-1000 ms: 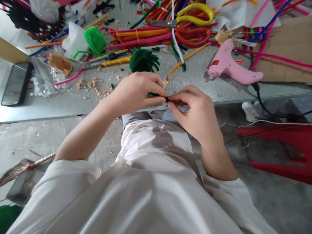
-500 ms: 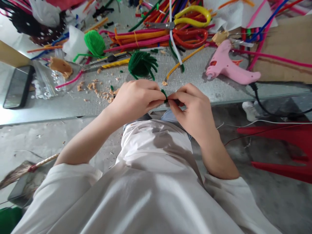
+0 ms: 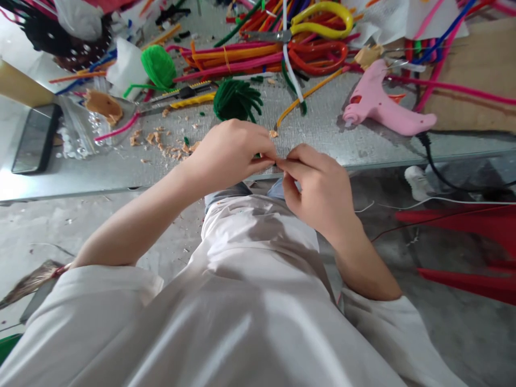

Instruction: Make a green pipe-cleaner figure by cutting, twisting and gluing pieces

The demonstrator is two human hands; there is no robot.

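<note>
**Pinched dark green pipe cleaner [image 3: 258,156] over a crowded worktop [image 3: 322,129]**

A person in a pale, loose long-sleeved top [image 3: 226,322] sits at the front edge of the grey, finely textured worktop, both forearms angled inward until the hands meet. The left hand [image 3: 229,150] is curled, its fingers closed toward the thumb, and the right hand [image 3: 318,185] comes in from the other side with its bent fingers and thumb pressed together. Fingertip to fingertip, they pinch the fuzzy pipe cleaner just above the worktop's edge, almost hiding it.

Just beyond the hands sits a dark green bundle of looped pipe cleaners [image 3: 236,101], its soft ends curling. A pink glue gun [image 3: 382,102] lies to the right, and a heap of multicoloured pipe cleaners [image 3: 229,59] lies further back beneath yellow-handled scissors [image 3: 322,16]. To the left are a round bright green bundle [image 3: 158,66], a yellow-bodied utility knife [image 3: 193,97], a dark phone [image 3: 36,138] and scattered pale wood crumbs [image 3: 161,141].
</note>
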